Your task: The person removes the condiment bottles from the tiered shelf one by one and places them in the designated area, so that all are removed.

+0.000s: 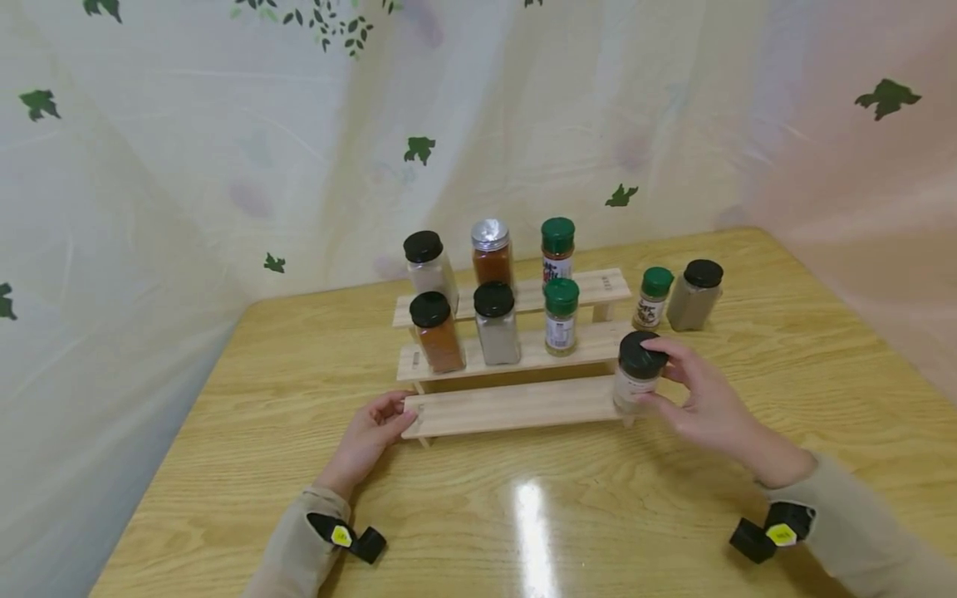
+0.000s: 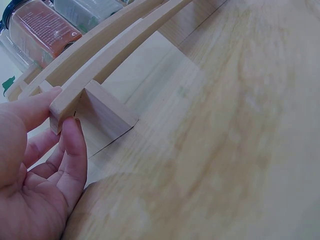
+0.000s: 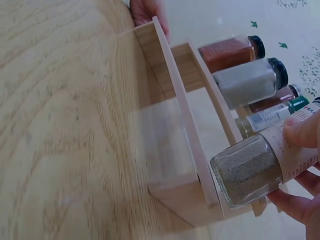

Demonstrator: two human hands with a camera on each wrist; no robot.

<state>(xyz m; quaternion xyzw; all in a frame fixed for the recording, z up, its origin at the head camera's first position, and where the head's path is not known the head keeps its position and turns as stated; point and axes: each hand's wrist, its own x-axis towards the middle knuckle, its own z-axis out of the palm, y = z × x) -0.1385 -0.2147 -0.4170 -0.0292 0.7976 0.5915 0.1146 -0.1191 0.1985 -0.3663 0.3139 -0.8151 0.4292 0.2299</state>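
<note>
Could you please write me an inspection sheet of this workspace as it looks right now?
Surface: wooden table, glare patch near the front.
Job's things: three-step wooden rack; black-capped jar at the bottom step's right end; six jars on the upper steps.
Clutter: two jars on the table right of the rack.
Hands: right hand holds the black-capped jar; left hand pinches the bottom step's left end.
Cables: nothing seen.
Surroundings: leaf-print curtain behind.

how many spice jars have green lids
3. One green-lidded spice jar stands on the wooden rack's top step, at the right of its row. One stands on the middle step. One stands on the wooden table, right of the rack. None seems hidden.
</note>
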